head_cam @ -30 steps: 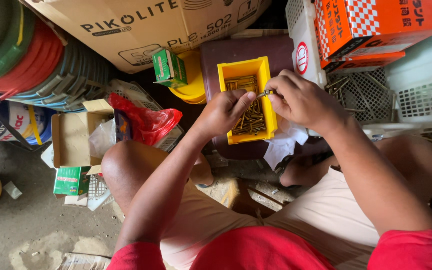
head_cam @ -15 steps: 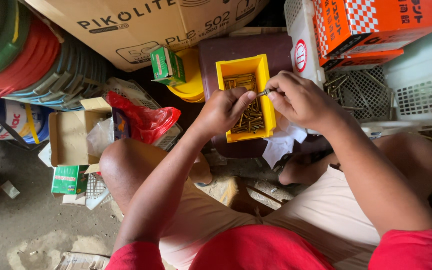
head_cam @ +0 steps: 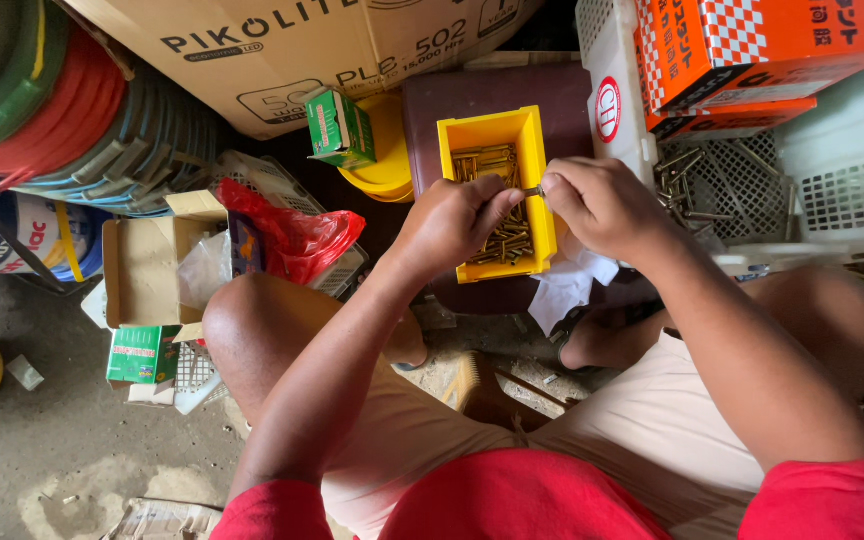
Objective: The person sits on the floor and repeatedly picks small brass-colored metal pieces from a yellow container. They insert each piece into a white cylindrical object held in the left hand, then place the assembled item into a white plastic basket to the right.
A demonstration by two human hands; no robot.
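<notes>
A yellow plastic bin holding several brass-coloured bolts rests on a dark maroon box in front of me. My left hand hovers over the bin with fingers pinched, its fingertips meeting a small metal bolt. My right hand grips that bolt from the right side, just above the bin's right wall. Both hands touch the same piece. My bare knees sit on either side below.
A white mesh tray with loose bolts lies to the right, orange checkered boxes above it. At left are a red plastic bag, small green boxes, an open cardboard box, stacked coloured rings and a large carton.
My left hand has come up from the bolts in the bin and closed in on the bolt in my right hand. The view has shifted slightly.
</notes>
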